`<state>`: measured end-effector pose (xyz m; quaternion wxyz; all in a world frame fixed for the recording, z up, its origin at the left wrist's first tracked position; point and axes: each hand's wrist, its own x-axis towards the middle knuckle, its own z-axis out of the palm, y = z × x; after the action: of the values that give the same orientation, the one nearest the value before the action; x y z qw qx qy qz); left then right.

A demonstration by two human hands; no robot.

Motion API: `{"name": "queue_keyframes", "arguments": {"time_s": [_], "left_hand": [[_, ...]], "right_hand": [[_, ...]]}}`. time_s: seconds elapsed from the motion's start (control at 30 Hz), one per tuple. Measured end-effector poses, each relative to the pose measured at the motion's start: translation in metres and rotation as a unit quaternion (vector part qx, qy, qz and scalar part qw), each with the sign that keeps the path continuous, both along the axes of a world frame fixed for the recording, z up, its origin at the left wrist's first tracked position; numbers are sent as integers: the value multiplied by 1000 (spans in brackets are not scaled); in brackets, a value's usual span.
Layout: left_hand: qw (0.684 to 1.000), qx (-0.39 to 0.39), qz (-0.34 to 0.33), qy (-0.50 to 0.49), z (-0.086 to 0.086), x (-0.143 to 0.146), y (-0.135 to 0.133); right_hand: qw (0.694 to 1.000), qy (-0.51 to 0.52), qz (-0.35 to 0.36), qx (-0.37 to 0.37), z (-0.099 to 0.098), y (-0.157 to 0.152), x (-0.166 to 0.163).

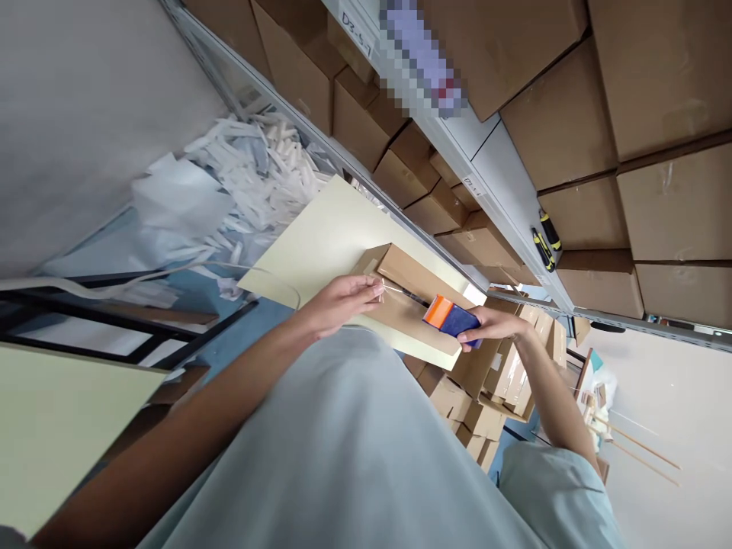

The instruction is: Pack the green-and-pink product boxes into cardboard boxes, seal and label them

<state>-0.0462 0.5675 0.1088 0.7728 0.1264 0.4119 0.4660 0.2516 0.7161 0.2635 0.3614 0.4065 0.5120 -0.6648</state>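
Note:
My right hand (492,324) grips the end of a small dark-blue and orange box (456,320), its fingers closed round it. My left hand (346,301) pinches a thin white strand (392,287) between thumb and fingertips. A slim dark piece (415,297) runs between that strand and the orange end of the box; what it is I cannot make out. Beneath both hands a long brown cardboard box (412,273) lies on a cream tabletop (320,240).
Metal shelving (480,191) packed with cartons (563,114) runs along the far side. Two yellow-and-black utility knives (546,240) rest against its edge. White scraps (268,168) are heaped at the back left. A pale cable (103,288) crosses the left. More cartons (518,366) stand at right.

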Motion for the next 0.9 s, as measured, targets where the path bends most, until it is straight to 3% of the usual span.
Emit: {"name": "queue_keyframes", "arguments": {"time_s": [0.2,0.47,0.63,0.77,0.9], "left_hand": [[999,-27,-31,26,-11,-8,1],[1000,-26,-13,9,-7,-26,9],[1000,-30,6,7,-14,-52,14],[998,-34,-4,51,-32,-70,17],[993,-62,-19,100,-65,-72,23]], "right_hand": [[1000,6,-13,-12,-34,-5,8],[999,45,-21,-4,-29,1,-11],[999,39,-34,-3,-33,2,-39],[998,36,-47,3,-36,1,-57],[998,24,-60,-3,-40,-2,-67]]}}
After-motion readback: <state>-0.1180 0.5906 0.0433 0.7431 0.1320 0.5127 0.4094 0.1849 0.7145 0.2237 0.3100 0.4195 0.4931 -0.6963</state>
